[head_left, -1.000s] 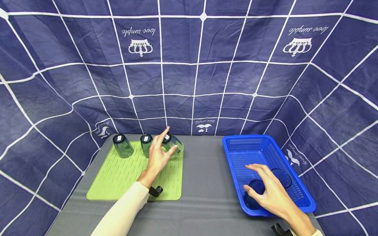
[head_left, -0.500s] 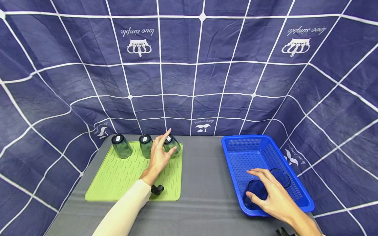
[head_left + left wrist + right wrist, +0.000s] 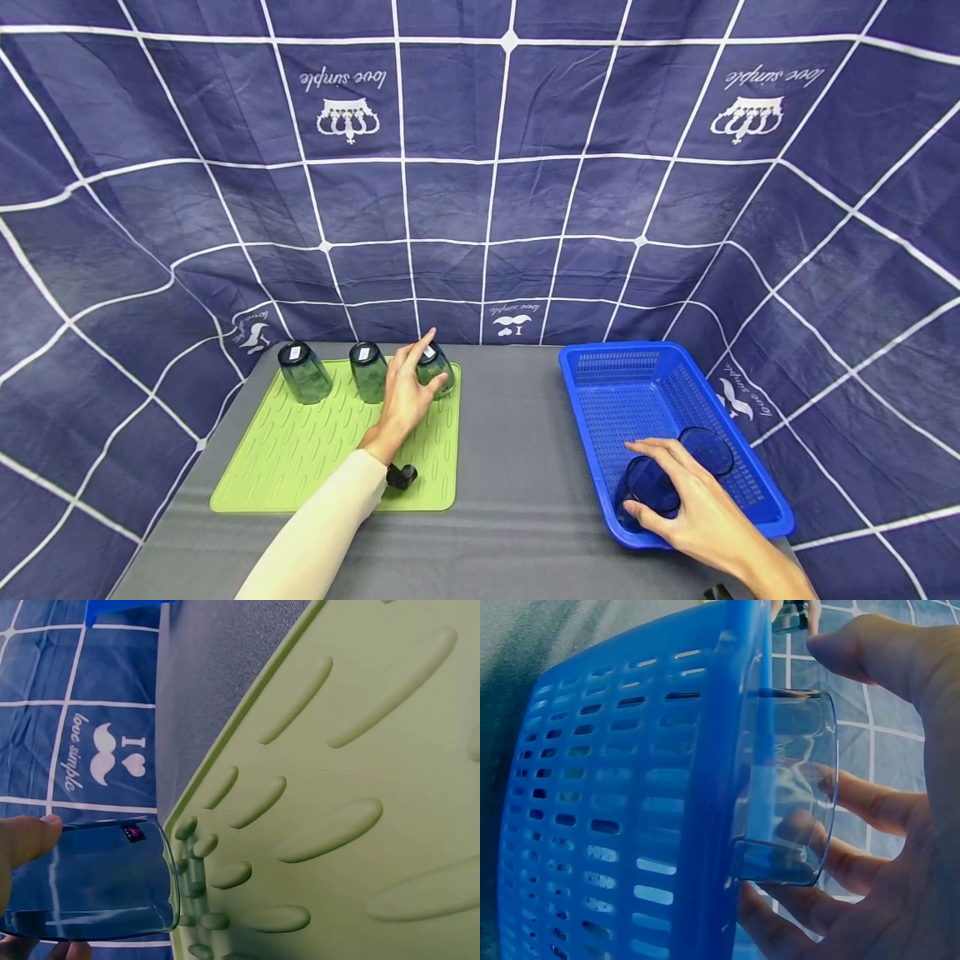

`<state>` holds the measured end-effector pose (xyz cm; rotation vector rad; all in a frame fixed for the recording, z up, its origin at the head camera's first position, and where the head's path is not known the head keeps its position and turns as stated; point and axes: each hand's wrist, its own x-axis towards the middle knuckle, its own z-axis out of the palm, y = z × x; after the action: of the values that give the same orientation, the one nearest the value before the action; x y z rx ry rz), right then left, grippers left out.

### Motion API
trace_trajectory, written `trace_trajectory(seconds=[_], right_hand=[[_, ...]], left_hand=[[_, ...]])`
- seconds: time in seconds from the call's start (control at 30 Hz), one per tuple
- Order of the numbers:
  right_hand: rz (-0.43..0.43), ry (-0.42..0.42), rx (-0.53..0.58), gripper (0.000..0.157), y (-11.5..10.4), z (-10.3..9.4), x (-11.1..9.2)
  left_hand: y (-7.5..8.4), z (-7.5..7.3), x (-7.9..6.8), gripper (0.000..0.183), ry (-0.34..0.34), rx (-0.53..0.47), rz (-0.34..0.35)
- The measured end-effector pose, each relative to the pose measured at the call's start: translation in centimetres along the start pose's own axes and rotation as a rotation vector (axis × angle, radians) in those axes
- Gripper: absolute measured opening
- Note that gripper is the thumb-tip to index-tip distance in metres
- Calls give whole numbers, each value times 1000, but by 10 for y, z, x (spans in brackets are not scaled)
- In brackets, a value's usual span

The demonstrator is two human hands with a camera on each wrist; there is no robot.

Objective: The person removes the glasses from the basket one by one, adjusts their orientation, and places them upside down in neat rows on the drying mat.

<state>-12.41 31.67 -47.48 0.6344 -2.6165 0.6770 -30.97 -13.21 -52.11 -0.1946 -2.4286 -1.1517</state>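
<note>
My left hand (image 3: 405, 398) holds an upside-down drinking glass (image 3: 101, 881) at the back right corner of the green ridged mat (image 3: 322, 467). The glass rim meets the mat, and my thumb (image 3: 30, 838) lies along its side in the left wrist view. My right hand (image 3: 693, 504) is spread around a second glass (image 3: 791, 795), which stands mouth up in the blue basket (image 3: 581, 417). In the right wrist view its fingers (image 3: 874, 802) are behind that glass, while the thumb (image 3: 862, 649) stands apart from it.
Two more upside-down glasses (image 3: 306, 375) (image 3: 369, 373) stand along the mat's back edge. Another glass (image 3: 707, 452) is in the basket beside my right hand. Grey table surface (image 3: 510, 450) separates mat and basket. A blue checked cloth (image 3: 450, 200) hangs behind.
The glass in my left hand has gone from tilted to upright, rim down on the mat. My right hand has shifted slightly down around the basket's near glass.
</note>
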Motion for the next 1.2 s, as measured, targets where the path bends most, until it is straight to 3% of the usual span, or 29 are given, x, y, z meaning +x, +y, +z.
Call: trace_trajectory(seconds=[0.5,0.8,0.93,1.2], right_hand=[[-14,-28,-9,88,6,1,-6],[-1,-48,-14,93,9,1,-9],[4,-50,-18,94,10,1,-10],[17,-49,4,94,12,0,-11]], left_hand=[[-8,6,4,94,-45,18,-58],[-8,9,7,93,-58,50,-55],[-7,12,7,93,-50,67,-73],[-4,16,9,98,5,107,-34]])
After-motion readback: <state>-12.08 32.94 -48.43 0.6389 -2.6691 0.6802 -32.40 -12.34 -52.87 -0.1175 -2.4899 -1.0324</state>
